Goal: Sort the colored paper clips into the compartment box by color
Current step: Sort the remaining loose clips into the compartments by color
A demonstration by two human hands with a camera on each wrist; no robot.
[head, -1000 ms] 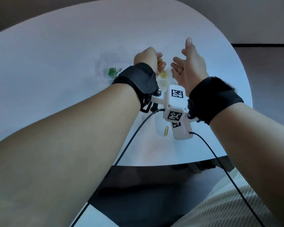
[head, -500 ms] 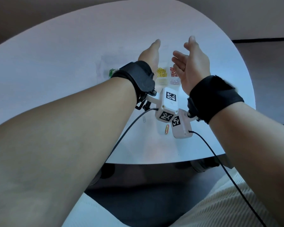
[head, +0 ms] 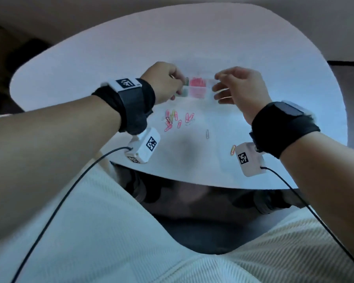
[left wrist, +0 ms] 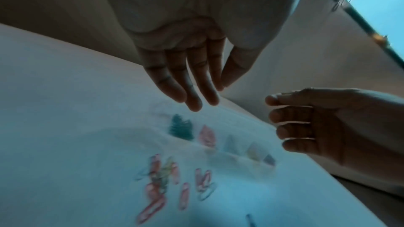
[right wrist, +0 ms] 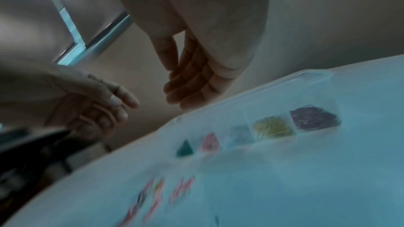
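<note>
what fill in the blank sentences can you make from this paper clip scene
1. Both hands hover over the compartment box holding ____.
2. In the right wrist view, the compartment beside the purple clips holds ____ clips.
3. Most loose clips on the table are ____.

Missing words: nothing; yellow; pink

Beyond the fingers of the right hand (right wrist: 192,82), the compartment box (right wrist: 290,103) is clear, smooth plastic. Below both hands, the table (head: 253,58) looks matt and smooth. Loose paper clips (head: 172,121) look colour-coated. Both wrist straps (head: 135,103) are black cloth.
</note>
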